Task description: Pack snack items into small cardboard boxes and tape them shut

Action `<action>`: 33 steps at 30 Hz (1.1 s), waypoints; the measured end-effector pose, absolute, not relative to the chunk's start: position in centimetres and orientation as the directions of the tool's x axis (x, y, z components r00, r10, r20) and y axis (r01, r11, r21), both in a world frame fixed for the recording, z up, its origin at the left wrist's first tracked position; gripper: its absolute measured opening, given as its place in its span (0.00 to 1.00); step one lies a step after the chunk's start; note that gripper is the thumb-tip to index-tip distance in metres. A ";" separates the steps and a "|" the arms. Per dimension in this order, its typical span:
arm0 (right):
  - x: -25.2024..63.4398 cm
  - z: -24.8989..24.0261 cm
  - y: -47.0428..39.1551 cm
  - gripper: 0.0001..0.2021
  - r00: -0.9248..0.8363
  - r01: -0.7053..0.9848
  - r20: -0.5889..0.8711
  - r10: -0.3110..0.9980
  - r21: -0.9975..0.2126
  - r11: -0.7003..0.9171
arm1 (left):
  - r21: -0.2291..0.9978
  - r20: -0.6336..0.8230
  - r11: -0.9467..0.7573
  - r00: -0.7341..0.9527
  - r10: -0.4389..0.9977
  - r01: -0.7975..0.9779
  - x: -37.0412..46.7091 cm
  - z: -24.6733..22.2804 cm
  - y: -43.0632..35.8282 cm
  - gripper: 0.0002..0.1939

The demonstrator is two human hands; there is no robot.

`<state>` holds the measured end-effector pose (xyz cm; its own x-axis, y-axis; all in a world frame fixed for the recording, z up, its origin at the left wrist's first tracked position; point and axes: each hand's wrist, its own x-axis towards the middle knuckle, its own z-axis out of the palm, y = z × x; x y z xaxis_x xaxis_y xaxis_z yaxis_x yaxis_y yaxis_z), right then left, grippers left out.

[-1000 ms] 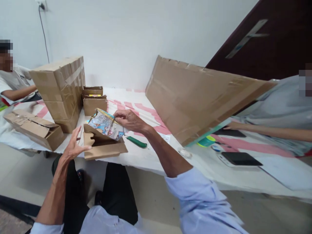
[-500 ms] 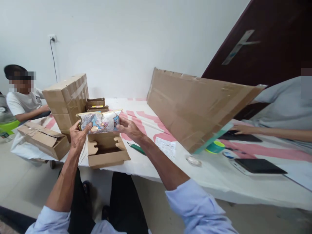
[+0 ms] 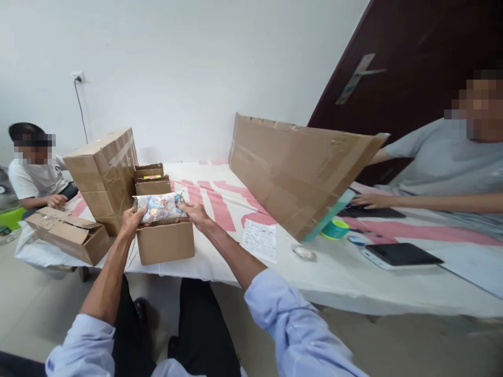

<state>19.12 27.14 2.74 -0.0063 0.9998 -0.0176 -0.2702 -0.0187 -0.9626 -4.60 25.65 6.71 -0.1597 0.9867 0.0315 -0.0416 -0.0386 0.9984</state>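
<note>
Between my two hands is a printed plastic packet (image 3: pixel 162 206), white with coloured cartoon figures. My left hand (image 3: pixel 134 219) pinches its left end, and my right hand (image 3: pixel 195 213) grips its right end. Both hands are closed on it. Directly under the packet stands a small brown cardboard box (image 3: pixel 165 244), its front wall facing me. The packet is at the box's top opening; how far it reaches inside is hidden.
Left are a stack of cartons (image 3: pixel 102 173), a lying carton (image 3: pixel 68 233) and a person (image 3: pixel 39 173). A large cardboard sheet (image 3: pixel 291 173) leans on the right, near a printed paper (image 3: pixel 260 240), tape rolls (image 3: pixel 335 229), a black-topped device (image 3: pixel 403 255) and another person (image 3: pixel 444 157).
Both hands have lowered the packet from above the box to its opening. The box now shows an upright front wall. The green tool beside it has gone from sight. The view has shifted slightly.
</note>
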 end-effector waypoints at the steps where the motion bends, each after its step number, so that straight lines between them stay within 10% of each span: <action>1: 19.1 2.5 27.2 0.19 -0.010 -0.268 -0.015 1.000 -0.963 -0.017 | 0.999 0.024 -0.030 -0.162 0.986 -0.039 -4.6 6.5 25.8 0.28; 22: 22.9 12.5 25.2 0.31 -0.211 -0.300 0.449 0.868 -0.875 0.380 | 0.839 0.539 -0.541 -0.049 0.841 -0.063 -4.0 15.1 24.4 0.28; 33: 27.1 0.7 30.0 0.25 0.220 -0.224 0.066 0.973 -0.968 0.116 | 0.977 0.211 -0.209 -0.102 0.972 0.033 -12.1 3.8 17.5 0.47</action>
